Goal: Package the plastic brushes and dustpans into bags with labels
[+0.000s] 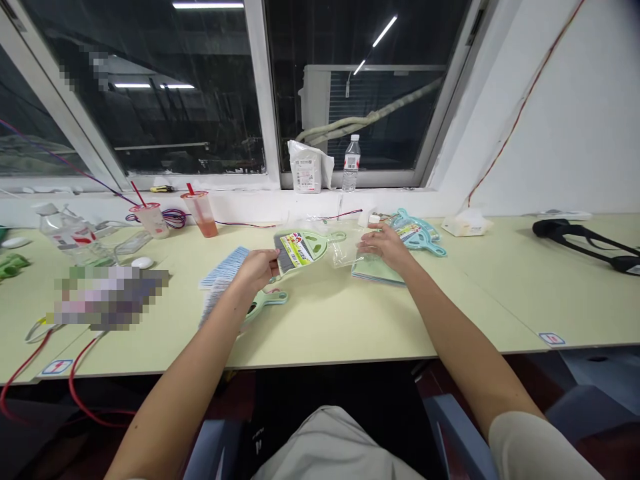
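Observation:
My left hand [259,268] is closed on the bristle end of a small green dustpan-and-brush set [316,244] with a bright printed label. The set is held above the table, its handle pointing right. My right hand [384,247] pinches a clear plastic bag [345,250], which lies close to the set's handle. Beneath that hand is a stack of pale green flat pieces [377,272]. Blue dustpan-and-brush sets [420,233] lie just behind it. By my left forearm are blue-and-white bristles [225,267] and another green handle [273,298], partly hidden by the arm.
Two drink cups with red straws [204,217] and a large plastic bottle [75,240] stand at the back left. A water bottle [351,163] and a white package [307,167] sit on the windowsill. At the right are a tissue pack [467,223] and a black strap-like object [585,243].

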Motion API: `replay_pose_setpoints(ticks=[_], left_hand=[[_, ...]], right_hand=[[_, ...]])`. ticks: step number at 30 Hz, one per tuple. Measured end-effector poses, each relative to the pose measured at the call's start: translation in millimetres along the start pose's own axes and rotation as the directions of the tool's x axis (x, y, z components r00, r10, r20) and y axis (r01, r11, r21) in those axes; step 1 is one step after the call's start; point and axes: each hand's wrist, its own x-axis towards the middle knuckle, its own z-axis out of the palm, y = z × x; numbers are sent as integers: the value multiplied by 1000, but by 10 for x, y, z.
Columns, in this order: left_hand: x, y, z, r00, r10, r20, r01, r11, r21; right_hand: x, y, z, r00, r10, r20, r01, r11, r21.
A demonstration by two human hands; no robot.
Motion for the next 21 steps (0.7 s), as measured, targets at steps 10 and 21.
replay_pose_setpoints(ticks=[10,21], left_hand=[[-19,-80,-53,995,-63,-77,62,998,-8],[-95,40,110,993,-7,-119,10,1000,21]], right_hand=[[34,22,-99,998,-61,-5,61,996,-63],[-88,-24,113,918,-382,106,395,906,-150]])
